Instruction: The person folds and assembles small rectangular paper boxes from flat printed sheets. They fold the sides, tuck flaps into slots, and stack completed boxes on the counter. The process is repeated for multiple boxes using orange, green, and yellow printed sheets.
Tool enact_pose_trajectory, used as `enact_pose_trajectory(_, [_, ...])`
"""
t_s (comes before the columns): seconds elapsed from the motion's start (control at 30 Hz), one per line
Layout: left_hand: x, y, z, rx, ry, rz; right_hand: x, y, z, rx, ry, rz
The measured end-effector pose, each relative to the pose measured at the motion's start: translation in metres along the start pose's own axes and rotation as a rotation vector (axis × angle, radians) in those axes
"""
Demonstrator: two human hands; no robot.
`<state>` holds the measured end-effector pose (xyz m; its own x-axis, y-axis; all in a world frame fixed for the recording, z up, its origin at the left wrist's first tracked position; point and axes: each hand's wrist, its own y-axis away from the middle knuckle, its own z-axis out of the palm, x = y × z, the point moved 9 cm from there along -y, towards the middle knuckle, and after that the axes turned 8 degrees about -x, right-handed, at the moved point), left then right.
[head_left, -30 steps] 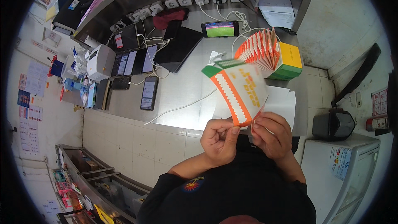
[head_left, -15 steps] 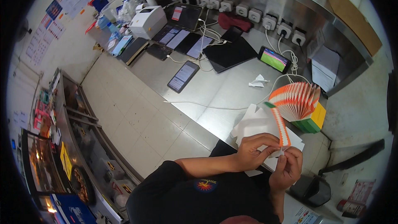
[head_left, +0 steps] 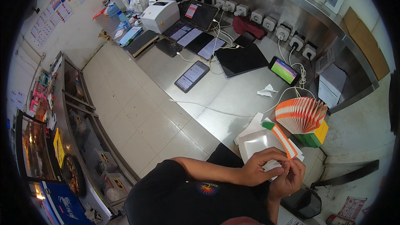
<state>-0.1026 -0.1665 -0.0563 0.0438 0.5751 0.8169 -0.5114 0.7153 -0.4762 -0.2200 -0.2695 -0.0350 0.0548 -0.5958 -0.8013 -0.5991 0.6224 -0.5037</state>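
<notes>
My left hand and my right hand meet at the counter's near right edge, fingers pinched together. Between them they hold the lower end of an orange and white paper strip with a scalloped pattern and a green upper end. The strip leans up and to the left over an open white cardboard box. Just beyond, a fanned stack of orange and white folded paper pieces stands against a green and yellow block. My fingertips hide the strip's lower end.
On the steel counter lie several phones, one with a green screen, a black tablet, a crumpled white paper and loose white cables. A white label printer stands farther left. Plugged-in chargers line the back wall.
The head view has shifted, so the counter sits lower and farther right. The strip tilts more to the left, my hands are closer together, and more of the white box's inside shows.
</notes>
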Motion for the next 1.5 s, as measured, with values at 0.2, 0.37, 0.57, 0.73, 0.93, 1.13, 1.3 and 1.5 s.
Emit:
enact_pose_trajectory(0.2, [-0.006,-0.004,-0.004,0.081,0.040,0.047,-0.010,0.002,0.010,-0.015,0.027,-0.095])
enact_pose_trajectory(0.37, [0.004,-0.001,-0.002,0.051,-0.044,0.121,-0.029,0.003,0.017,0.007,0.230,-0.193])
enact_pose_trajectory(0.57, [0.004,0.008,-0.003,0.071,-0.187,0.088,-0.027,0.004,0.022,0.015,0.204,-0.162])
enact_pose_trajectory(0.73, [-0.003,0.006,-0.013,0.171,-0.051,0.043,-0.024,0.004,0.037,-0.098,0.088,-0.135])
enact_pose_trajectory(0.93, [0.046,-0.003,-0.028,0.086,-0.481,0.290,-0.015,-0.009,0.017,-0.103,-0.261,-0.148])
enact_pose_trajectory(1.13, [0.030,0.007,0.016,-0.534,-0.923,0.375,0.011,-0.013,-0.006,-0.071,-0.260,0.001])
enact_pose_trajectory(1.3, [-0.013,-0.006,-0.012,-0.369,-0.684,-0.103,-0.005,-0.008,-0.001,-0.219,0.257,-0.236])
enact_pose_trajectory(1.5, [-0.051,0.011,-0.036,0.116,0.293,-0.473,-0.026,0.010,0.014,-0.216,0.305,-0.465])
